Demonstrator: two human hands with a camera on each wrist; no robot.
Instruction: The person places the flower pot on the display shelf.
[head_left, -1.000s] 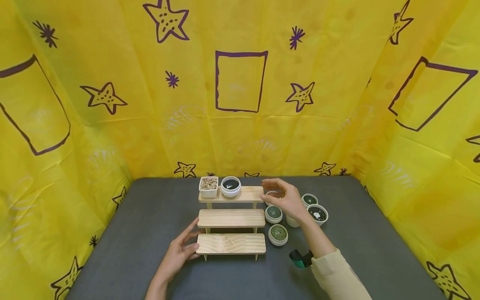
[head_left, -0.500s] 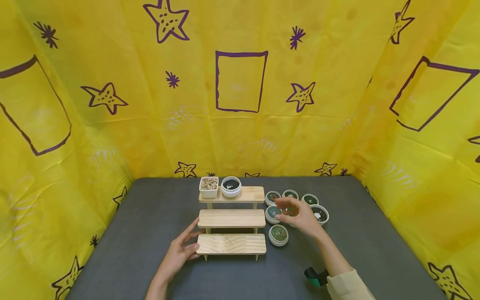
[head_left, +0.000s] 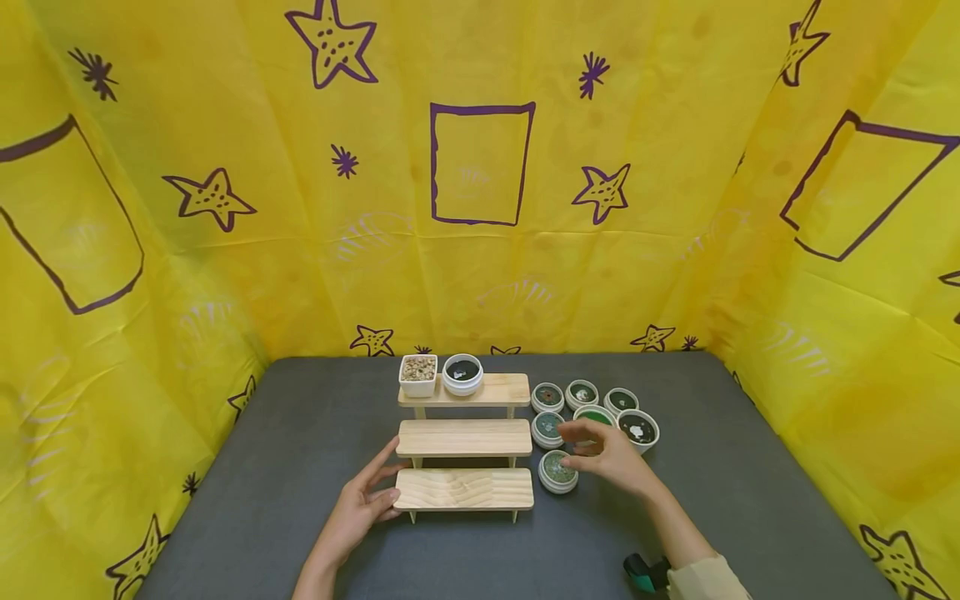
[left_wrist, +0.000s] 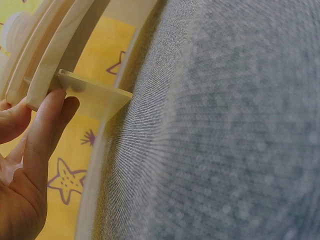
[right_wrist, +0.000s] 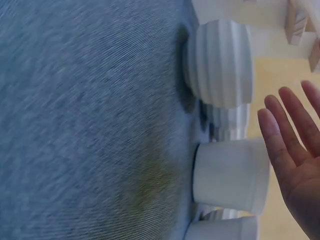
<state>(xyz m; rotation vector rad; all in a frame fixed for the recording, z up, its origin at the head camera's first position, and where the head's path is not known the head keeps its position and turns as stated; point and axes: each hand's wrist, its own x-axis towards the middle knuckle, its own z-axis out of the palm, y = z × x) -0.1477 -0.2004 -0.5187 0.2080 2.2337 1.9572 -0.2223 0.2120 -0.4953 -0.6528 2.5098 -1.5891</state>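
A three-tier wooden stand (head_left: 465, 437) occupies the middle of the table. My left hand (head_left: 354, 510) grips the left end of its lowest board; in the left wrist view the thumb and fingers (left_wrist: 42, 130) pinch the board's edge near a leg. Holding nothing, my right hand (head_left: 613, 458) hovers with spread fingers over the small white pots right of the stand. Nearest its fingertips is a ribbed round pot (head_left: 555, 477) with greyish-green contents, seen from the side as a ribbed pot (right_wrist: 220, 62) in the right wrist view. Whether fingers touch it, I cannot tell.
On the top board stand a square white pot (head_left: 417, 379) of pebbles and a round white pot (head_left: 462, 377) with dark contents. Several more round pots, including a dark-filled one (head_left: 637, 429), cluster at right. Yellow patterned cloth (head_left: 480, 283) walls the grey table (head_left: 300, 433).
My right hand has moved back from beside the top board toward me, over the nearer pots, its fingers holding nothing. The left hand and the stand have stayed put.
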